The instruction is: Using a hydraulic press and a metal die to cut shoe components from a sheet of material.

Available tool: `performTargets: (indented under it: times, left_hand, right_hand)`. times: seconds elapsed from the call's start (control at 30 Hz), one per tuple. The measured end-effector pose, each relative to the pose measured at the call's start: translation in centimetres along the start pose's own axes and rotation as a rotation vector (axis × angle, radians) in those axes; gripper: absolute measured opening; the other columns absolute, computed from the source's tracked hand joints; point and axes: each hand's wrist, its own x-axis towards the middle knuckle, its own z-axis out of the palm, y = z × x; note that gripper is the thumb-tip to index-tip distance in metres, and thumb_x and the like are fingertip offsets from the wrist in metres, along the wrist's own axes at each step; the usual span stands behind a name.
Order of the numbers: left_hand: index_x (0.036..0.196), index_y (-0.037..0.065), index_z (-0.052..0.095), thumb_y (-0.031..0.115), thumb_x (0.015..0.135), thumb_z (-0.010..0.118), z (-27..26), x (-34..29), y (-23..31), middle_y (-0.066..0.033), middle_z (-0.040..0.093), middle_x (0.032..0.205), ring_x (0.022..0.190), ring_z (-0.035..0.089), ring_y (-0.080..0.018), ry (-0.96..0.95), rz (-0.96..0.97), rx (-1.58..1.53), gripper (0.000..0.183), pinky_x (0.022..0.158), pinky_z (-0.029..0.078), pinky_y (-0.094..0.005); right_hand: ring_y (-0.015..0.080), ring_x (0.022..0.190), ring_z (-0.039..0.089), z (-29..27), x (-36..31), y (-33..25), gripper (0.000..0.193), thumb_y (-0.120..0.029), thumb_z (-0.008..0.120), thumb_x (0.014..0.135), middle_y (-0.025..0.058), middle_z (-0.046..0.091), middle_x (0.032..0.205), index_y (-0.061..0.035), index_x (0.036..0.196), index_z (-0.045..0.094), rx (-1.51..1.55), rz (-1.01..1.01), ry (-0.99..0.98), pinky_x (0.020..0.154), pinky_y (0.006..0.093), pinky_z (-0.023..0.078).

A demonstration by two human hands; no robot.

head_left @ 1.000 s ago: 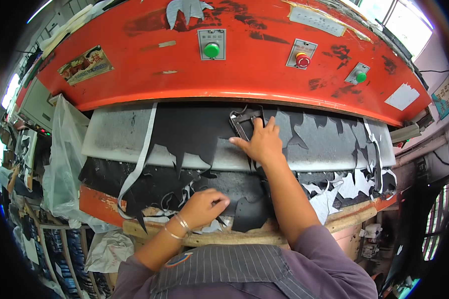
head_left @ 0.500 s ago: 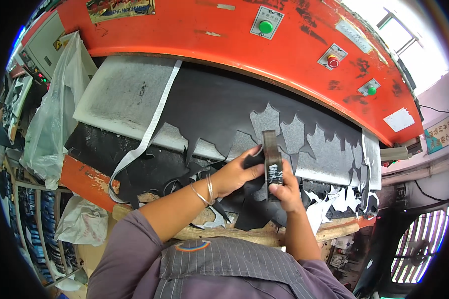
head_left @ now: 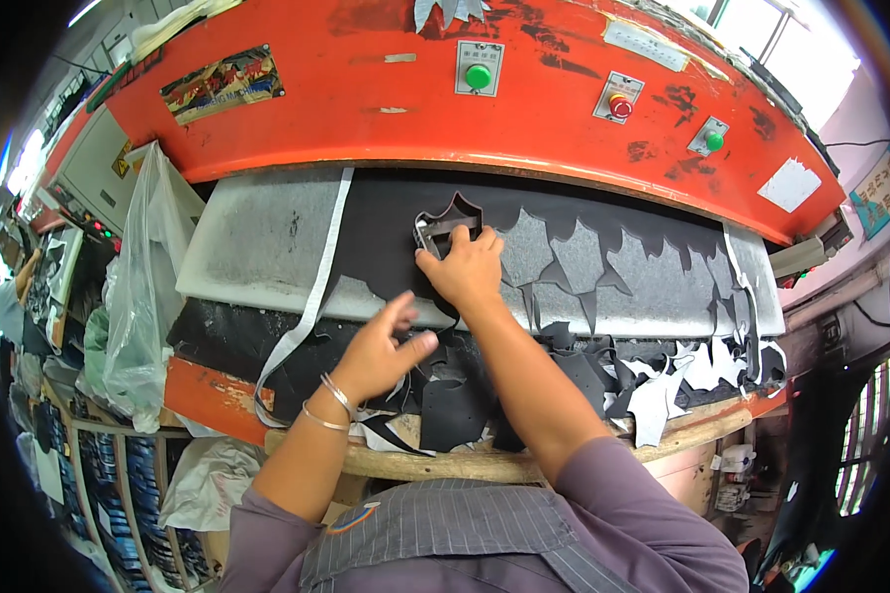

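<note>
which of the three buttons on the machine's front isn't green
The red button, in the middle of the row; the left button and right button flanking it are both green.

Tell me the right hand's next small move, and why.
Probably ease the right hand off the metal cutting die and back from the red press: the die appears to rest on uncut black sheet, just left of the cut-out gaps, and the hand reaches toward the press's lower edge.
</note>
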Motion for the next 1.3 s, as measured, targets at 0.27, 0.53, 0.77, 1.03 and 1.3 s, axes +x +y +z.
performTargets:
  times: [0.27,0.53,0.77,1.03,1.3]
  left_hand:
    - [0.146,-0.006,0.014,0.038,0.087,0.059,-2.3,8.7,-5.2,-0.0248,0.041,0.141,0.132,0.039,-0.0352,0.275,0.145,0.315,0.085,0.113,0.017,-0.0469]
    - [0.145,0.000,0.027,0.039,0.093,0.048,-2.1,9.0,-3.7,-0.0225,0.039,0.143,0.139,0.030,-0.0279,0.233,0.121,0.506,0.068,0.114,0.010,-0.0444]
    - [0.147,0.004,0.023,0.050,0.095,0.041,-1.8,9.1,-2.6,-0.0221,0.036,0.145,0.141,0.026,-0.0286,0.248,0.087,0.634,0.072,0.113,0.008,-0.0466]
    - [0.149,0.005,0.017,0.048,0.096,0.041,-2.3,9.3,-2.4,-0.0215,0.029,0.150,0.143,0.019,-0.0275,0.175,-0.001,0.652,0.073,0.113,0.003,-0.0476]
    - [0.149,0.005,0.016,0.046,0.094,0.046,-3.0,9.7,-1.9,-0.0223,0.029,0.149,0.143,0.019,-0.0291,0.174,0.057,0.582,0.075,0.113,0.003,-0.0494]
  right_hand:
    - [0.0280,0.119,0.048,0.6,-0.9,6.0,0.063,-0.012,0.048,0.077,0.0163,0.058,0.124,0.0017,0.138,0.038,0.304,-0.105,0.022,0.105,0.0478,0.025]
    - [0.0274,0.126,0.044,0.4,-2.0,6.4,0.060,-0.010,0.049,0.078,0.0187,0.055,0.127,0.0045,0.135,0.040,0.165,-0.281,0.018,0.105,0.0482,0.025]
    - [0.0264,0.125,0.044,0.2,-1.8,5.2,0.060,-0.011,0.050,0.079,0.0179,0.054,0.127,0.0061,0.135,0.039,0.098,-0.278,0.072,0.105,0.0497,0.026]
    - [0.0262,0.122,0.046,0.5,-2.0,4.7,0.060,-0.010,0.052,0.078,0.0178,0.055,0.125,0.0101,0.133,0.038,0.088,-0.289,0.116,0.103,0.0501,0.028]
    - [0.0339,0.123,0.046,-1.5,-1.3,4.8,0.062,-0.010,0.055,0.079,0.0233,0.054,0.126,0.0077,0.136,0.037,0.362,-0.182,0.123,0.105,0.0469,0.031]
